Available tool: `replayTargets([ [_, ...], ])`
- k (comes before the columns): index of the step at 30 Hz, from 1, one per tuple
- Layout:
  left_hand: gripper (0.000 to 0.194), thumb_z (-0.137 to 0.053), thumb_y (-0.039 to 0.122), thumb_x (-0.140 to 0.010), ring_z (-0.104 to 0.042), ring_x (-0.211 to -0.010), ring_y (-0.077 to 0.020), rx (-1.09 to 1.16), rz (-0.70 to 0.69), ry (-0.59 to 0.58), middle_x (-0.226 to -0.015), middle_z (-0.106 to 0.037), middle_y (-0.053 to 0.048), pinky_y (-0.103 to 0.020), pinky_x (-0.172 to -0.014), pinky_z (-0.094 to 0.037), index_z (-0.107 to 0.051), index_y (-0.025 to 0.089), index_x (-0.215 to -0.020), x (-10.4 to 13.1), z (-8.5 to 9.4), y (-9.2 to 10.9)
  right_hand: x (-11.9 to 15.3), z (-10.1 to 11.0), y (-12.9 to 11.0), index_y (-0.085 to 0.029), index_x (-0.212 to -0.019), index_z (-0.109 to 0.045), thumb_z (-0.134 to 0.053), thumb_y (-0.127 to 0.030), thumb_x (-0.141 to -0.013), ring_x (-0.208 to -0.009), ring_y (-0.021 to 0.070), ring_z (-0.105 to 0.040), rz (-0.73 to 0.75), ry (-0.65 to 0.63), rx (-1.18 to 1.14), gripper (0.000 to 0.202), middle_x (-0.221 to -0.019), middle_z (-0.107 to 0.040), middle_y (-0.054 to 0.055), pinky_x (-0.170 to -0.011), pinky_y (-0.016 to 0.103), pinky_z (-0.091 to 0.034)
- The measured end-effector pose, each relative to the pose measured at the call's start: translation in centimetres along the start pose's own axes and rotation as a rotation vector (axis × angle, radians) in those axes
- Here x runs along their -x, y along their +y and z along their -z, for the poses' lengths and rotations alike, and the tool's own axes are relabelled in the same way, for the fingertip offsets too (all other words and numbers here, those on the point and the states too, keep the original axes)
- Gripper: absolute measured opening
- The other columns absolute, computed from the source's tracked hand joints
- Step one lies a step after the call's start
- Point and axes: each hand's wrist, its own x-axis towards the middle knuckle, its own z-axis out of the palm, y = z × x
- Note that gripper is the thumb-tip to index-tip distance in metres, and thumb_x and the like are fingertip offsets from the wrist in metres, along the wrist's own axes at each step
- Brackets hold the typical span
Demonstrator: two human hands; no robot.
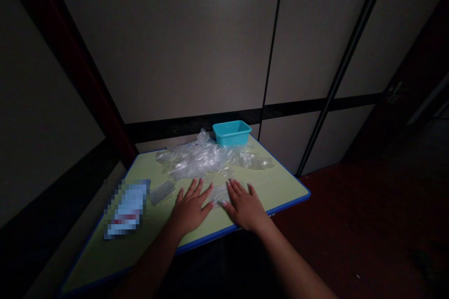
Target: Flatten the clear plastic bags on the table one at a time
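Both hands lie near the front edge of a yellow-green table [280,187] with a blue rim. Fingers spread, my left hand [192,206] rests flat on the tabletop. My right hand [244,205] is also flat, its fingertips on a clear plastic bag [220,195] that lies smoothed out between the two hands. Just beyond the fingers is a crumpled heap of clear plastic bags [199,161]. A folded flat plastic bag [162,192] sits to the left of my left hand.
At the table's back edge stands a turquoise plastic basin [232,134]. A blue-and-white packet [128,210], blurred by pixels, lies at the left. Sliding wardrobe doors [196,46] rise behind the table. Dark red floor [336,229] shows at the right.
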Motion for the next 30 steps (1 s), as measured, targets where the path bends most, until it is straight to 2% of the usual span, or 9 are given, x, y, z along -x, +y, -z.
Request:
replayTargets([
  [4,0.054,-0.038,0.051,-0.092,-0.006,-0.143,-0.0257,0.009,0.004,0.004,-0.154,-0.015,-0.004,-0.058,-0.108,-0.012,-0.028,0.038,-0.144,0.0,-0.1,-0.1,0.1,0.1,0.4,-0.012,-0.147,-0.02,-0.018,-0.055,-0.094,-0.142,0.0201,-0.014,-0.023,-0.004,0.028,0.069,-0.153,-0.019,0.01,-0.113,0.05,-0.004],
  [11,0.057,-0.038,0.053,-0.092,-0.005,-0.143,-0.025,0.039,0.006,0.002,-0.155,-0.015,-0.006,-0.057,-0.108,-0.012,-0.026,0.036,-0.144,0.0,-0.4,-0.2,0.2,0.2,0.2,-0.012,-0.147,-0.019,-0.018,-0.054,-0.094,-0.141,0.0218,-0.015,-0.022,-0.005,0.051,0.068,-0.152,-0.019,0.011,-0.112,0.054,-0.003],
  [15,0.059,-0.04,0.049,-0.092,-0.003,-0.143,-0.0234,0.077,0.012,0.035,-0.156,-0.01,-0.005,-0.053,-0.109,-0.017,-0.024,0.032,-0.146,0.1,-0.2,-0.4,0.7,0.2,0.1,-0.017,-0.148,-0.017,-0.02,-0.051,-0.095,-0.142,0.0215,-0.013,0.028,0.074,0.064,0.062,-0.153,-0.017,0.007,-0.11,0.057,0.007],
  [18,0.055,-0.039,0.042,-0.093,-0.002,-0.143,-0.0218,0.103,0.031,0.079,-0.156,-0.009,-0.003,-0.05,-0.11,-0.019,-0.025,0.034,-0.145,0.2,0.1,-0.6,0.7,-0.1,-0.7,-0.021,-0.148,-0.016,-0.02,-0.049,-0.096,-0.142,0.0201,-0.012,0.088,0.12,0.039,0.059,-0.153,-0.015,0.004,-0.109,0.056,0.012],
  [23,0.05,-0.041,0.034,-0.092,-0.003,-0.143,-0.0224,0.046,0.018,0.002,-0.155,-0.015,-0.002,-0.052,-0.11,-0.015,-0.035,0.036,-0.141,0.2,0.3,-0.6,-0.4,-0.4,-2.7,-0.02,-0.147,-0.02,-0.012,-0.052,-0.096,-0.141,0.0199,-0.016,0.191,0.048,-0.036,0.061,-0.152,-0.022,0.005,-0.11,0.057,0.008],
  [27,0.054,-0.041,0.035,-0.09,-0.003,-0.143,-0.0227,0.025,0.015,-0.031,-0.155,-0.012,-0.004,-0.053,-0.11,-0.015,-0.031,0.034,-0.143,0.2,0.3,-0.5,-1.2,-0.4,-3.1,-0.018,-0.148,-0.018,-0.01,-0.054,-0.095,-0.141,0.02,-0.016,0.187,-0.049,-0.042,0.063,-0.152,-0.021,0.007,-0.111,0.056,0.002],
  [30,0.057,-0.042,0.038,-0.089,-0.004,-0.143,-0.0232,0.03,-0.004,-0.038,-0.155,-0.012,-0.003,-0.055,-0.109,-0.015,-0.028,0.035,-0.144,0.2,0.2,-0.6,-1.2,-0.4,-3.0,-0.019,-0.148,-0.017,-0.01,-0.053,-0.095,-0.142,0.0191,-0.014,0.187,-0.063,-0.034,0.063,-0.153,-0.019,0.006,-0.111,0.056,0.001],
])
